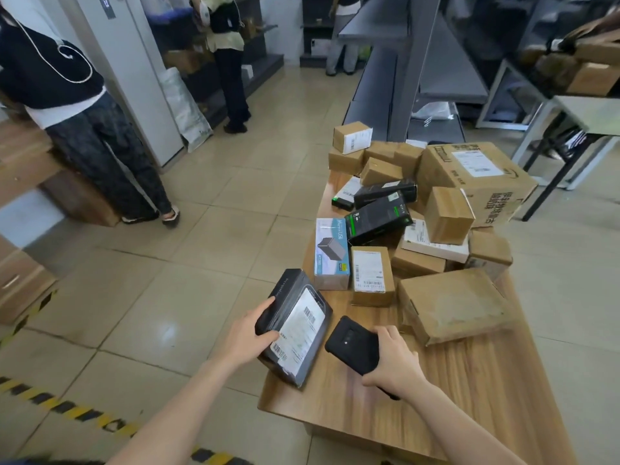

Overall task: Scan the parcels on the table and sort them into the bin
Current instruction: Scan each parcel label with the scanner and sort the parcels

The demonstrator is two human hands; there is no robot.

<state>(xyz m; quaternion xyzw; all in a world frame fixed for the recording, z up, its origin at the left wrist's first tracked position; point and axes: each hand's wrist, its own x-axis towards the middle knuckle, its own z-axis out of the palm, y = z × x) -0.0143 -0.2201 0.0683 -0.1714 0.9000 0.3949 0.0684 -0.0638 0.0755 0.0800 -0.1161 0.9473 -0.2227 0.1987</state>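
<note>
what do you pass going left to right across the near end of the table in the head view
black parcel with a white label → black scanner → flat brown carton

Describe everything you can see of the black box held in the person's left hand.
The black box is a flat, oblong, closed carton that looks like glossy card. A white label with barcodes covers most of its upper face. It is tilted, label up, over the table at its near-left corner. The left hand grips its left edge, thumb on top. A black scanner in the right hand is close beside it; contact cannot be told.
</note>
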